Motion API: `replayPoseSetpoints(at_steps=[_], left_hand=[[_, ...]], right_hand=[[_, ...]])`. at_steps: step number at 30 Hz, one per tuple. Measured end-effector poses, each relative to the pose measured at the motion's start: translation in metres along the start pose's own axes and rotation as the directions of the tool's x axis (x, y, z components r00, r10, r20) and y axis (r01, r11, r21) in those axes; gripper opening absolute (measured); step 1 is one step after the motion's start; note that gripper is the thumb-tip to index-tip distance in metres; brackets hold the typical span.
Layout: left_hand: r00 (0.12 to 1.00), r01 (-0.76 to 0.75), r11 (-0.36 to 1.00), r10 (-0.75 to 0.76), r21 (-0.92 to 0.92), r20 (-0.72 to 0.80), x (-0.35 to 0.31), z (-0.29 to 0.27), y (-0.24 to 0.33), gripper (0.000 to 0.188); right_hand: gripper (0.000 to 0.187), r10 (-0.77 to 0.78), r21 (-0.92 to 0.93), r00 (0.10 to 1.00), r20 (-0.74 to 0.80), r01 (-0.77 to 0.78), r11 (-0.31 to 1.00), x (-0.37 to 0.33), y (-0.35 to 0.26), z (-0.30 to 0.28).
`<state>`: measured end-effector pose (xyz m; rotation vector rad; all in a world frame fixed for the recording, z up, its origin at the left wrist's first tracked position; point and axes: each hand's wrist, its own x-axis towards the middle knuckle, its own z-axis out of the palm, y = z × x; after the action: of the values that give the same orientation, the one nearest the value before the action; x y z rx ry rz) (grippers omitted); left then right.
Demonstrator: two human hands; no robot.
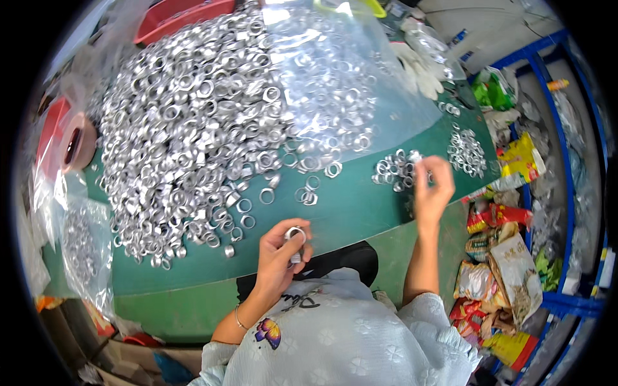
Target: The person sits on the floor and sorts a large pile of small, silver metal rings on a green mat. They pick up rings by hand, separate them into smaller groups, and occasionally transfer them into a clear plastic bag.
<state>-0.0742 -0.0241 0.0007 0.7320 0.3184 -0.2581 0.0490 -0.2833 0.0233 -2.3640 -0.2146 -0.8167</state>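
Close to the table's front edge, my left hand (277,260) is closed around a few silver metal ring nuts (295,234), one facing up by the thumb. My right hand (432,193) is at a small heap of ring nuts (393,170), fingers pinched together; what they hold, if anything, I cannot make out. To the right lies another heap of smaller metal rings (466,153). A very large pile of loose ring nuts (187,122) covers the left and middle of the green table (335,219). Two or three stray nuts (309,191) lie between the pile and the small heap.
A clear plastic bag (405,116) covers the pile's right side. Red bins (183,16) stand behind. A tape roll (78,143) and a clear bag of small parts (80,248) are at left. White gloves (418,71) lie far right. Blue shelving (566,161) and packets (515,270) stand right of the table.
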Motion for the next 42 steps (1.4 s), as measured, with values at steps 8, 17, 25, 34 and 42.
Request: replayPoseSetpoints(at_steps=[8, 17, 25, 34, 42], left_hand=[[0.999, 0.048, 0.994, -0.046, -0.097, 0.023, 0.005, -0.006, -0.003, 0.019], [0.996, -0.075, 0.996, 0.072, -0.048, -0.058, 0.001, 0.002, -0.001, 0.016], [0.994, -0.103, 0.994, 0.102, -0.025, -0.029, -0.001, -0.003, -0.002, 0.014], [0.994, -0.086, 0.995, 0.089, 0.05, -0.059, -0.001, 0.001, -0.003, 0.012], [0.999, -0.031, 0.999, 0.032, 0.024, -0.035, -0.002, 0.002, 0.0, 0.009]], right_hand=[[0.009, -0.056, -0.619, 0.989, -0.135, -0.04, 0.784, 0.043, 0.134, -0.035], [0.023, -0.212, 0.149, 0.843, 0.494, 0.158, 0.976, -0.009, -0.076, 0.047], [0.005, 0.173, 0.498, 0.779, 0.603, -0.537, 0.681, -0.042, -0.067, 0.045], [0.008, 0.126, 0.009, 0.991, 0.041, -0.127, 0.992, 0.008, 0.005, -0.012], [0.014, -0.032, -0.571, 0.997, -0.07, -0.013, 0.821, 0.033, 0.084, -0.02]])
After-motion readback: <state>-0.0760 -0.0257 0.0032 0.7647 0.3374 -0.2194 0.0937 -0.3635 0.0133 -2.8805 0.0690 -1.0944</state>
